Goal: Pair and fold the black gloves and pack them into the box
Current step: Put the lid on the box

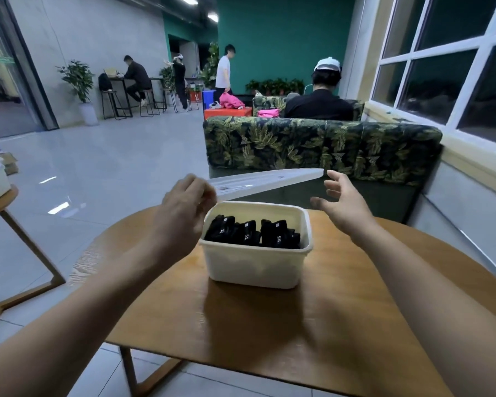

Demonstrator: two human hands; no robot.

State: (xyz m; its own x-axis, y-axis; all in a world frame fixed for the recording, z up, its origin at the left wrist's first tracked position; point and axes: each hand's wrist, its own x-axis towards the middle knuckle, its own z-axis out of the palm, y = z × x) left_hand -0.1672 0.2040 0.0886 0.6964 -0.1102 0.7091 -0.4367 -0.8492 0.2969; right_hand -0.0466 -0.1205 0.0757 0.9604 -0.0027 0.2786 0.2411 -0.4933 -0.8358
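Note:
A white plastic box (255,267) stands on the round wooden table (341,325). Inside it lie folded black gloves (252,232) with small white labels, packed side by side. My left hand (184,199) pinches the left end of the white lid (267,180), which hangs tilted in the air above and behind the box. My right hand (341,200) hovers near the lid's right end with fingers spread, not touching it.
A leaf-patterned sofa (321,147) stands right behind the table, with a seated person (318,101) beyond it. A window wall runs along the right. Another small table (0,202) with a white container is at the left. More people stand and sit far back.

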